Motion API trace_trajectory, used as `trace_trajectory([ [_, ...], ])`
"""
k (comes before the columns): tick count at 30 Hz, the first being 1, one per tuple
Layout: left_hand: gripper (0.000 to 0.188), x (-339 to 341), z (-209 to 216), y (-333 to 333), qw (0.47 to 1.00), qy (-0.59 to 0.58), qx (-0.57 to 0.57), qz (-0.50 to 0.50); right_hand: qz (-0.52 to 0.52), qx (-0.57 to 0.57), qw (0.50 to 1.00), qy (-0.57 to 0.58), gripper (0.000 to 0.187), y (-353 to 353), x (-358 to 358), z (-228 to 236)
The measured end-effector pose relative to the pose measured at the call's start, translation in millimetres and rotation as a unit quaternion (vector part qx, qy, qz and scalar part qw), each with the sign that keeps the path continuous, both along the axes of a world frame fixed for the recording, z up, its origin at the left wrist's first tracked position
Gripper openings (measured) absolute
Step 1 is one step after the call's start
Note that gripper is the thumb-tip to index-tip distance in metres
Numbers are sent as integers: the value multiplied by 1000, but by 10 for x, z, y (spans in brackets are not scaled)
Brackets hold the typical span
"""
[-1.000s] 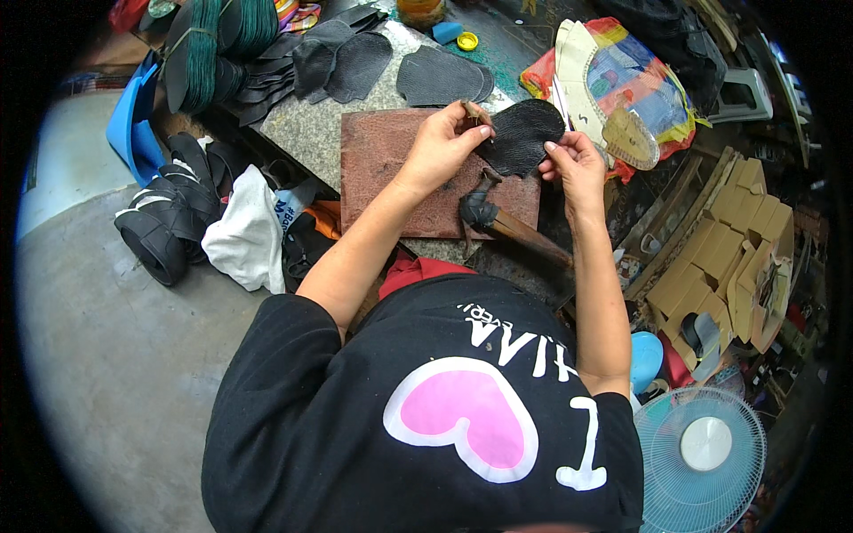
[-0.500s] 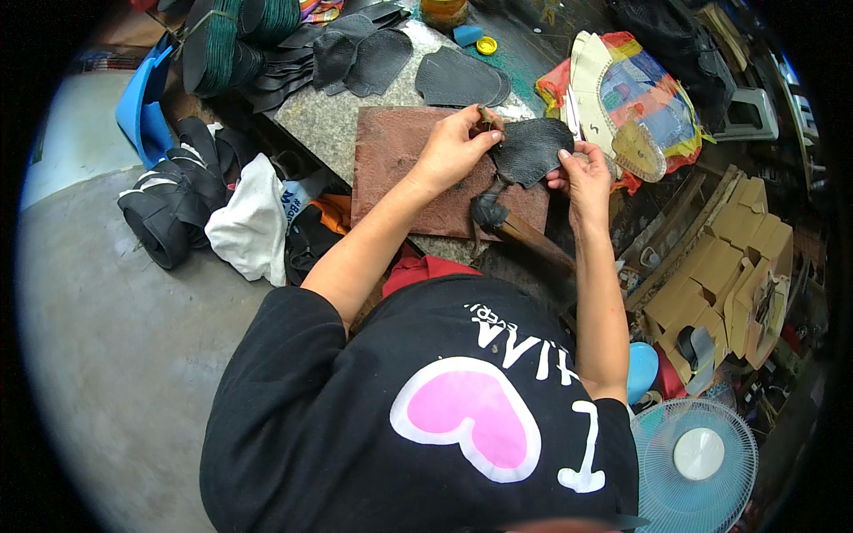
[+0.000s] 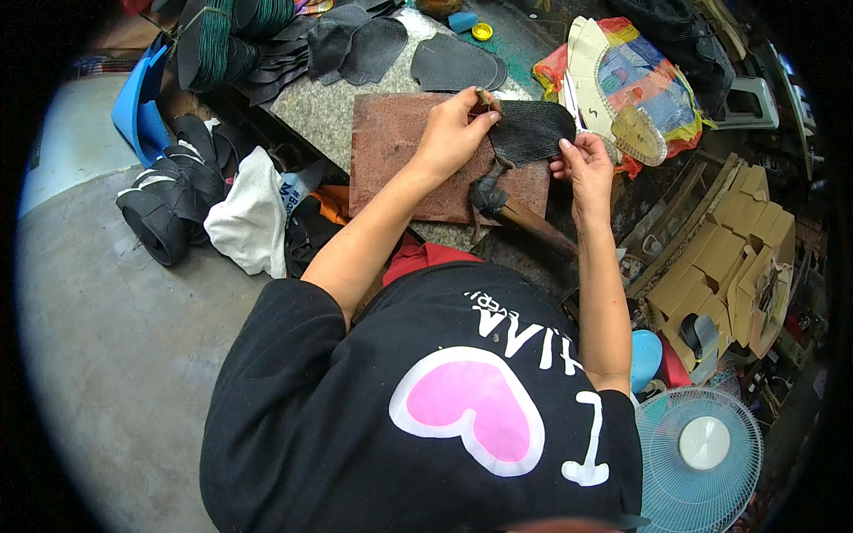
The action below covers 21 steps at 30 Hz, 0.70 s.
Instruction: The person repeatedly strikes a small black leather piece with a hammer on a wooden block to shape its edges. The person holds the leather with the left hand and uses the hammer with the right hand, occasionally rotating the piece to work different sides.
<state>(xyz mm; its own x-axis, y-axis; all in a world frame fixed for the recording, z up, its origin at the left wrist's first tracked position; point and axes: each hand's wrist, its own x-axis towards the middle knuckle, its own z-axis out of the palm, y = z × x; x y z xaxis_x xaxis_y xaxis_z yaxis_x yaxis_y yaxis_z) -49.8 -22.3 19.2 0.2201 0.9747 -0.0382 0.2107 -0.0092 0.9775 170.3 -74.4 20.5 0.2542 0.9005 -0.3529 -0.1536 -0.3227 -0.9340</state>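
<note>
A black textured leather piece [image 3: 531,131] with a rounded right end is held up between my two hands. My left hand [image 3: 455,135] pinches its left edge with thumb and fingers; something small and brownish shows at those fingertips, too small to make out. At the lower right corner, my right hand [image 3: 585,167] grips the piece between thumb and fingers. Beneath lies a reddish-brown board [image 3: 391,151]. A hammer [image 3: 524,218] with a wooden handle and dark wrapped head rests across the board's lower right, just below the leather.
More black leather pieces [image 3: 455,64] lie beyond the board on a speckled slab [image 3: 311,124]. Pale patterns [image 3: 586,75] and scissors [image 3: 569,99] sit on a colourful bag at the right. Tied bundles [image 3: 204,49] stand far left. A fan [image 3: 702,453] is at the lower right.
The leather piece has turned slightly and now looks flatter and broader between my hands. Both hands keep their grip. The whole view has shifted a little.
</note>
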Motion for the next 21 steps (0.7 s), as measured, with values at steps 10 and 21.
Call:
trace_trajectory([
  [10,15,23,6,174,995,94,29,-2,63,-79,992,-80,16,-23,47,15],
  [21,24,-34,183,405,974,201,68,-76,96,-82,932,-340,35,-54,-20,114],
])
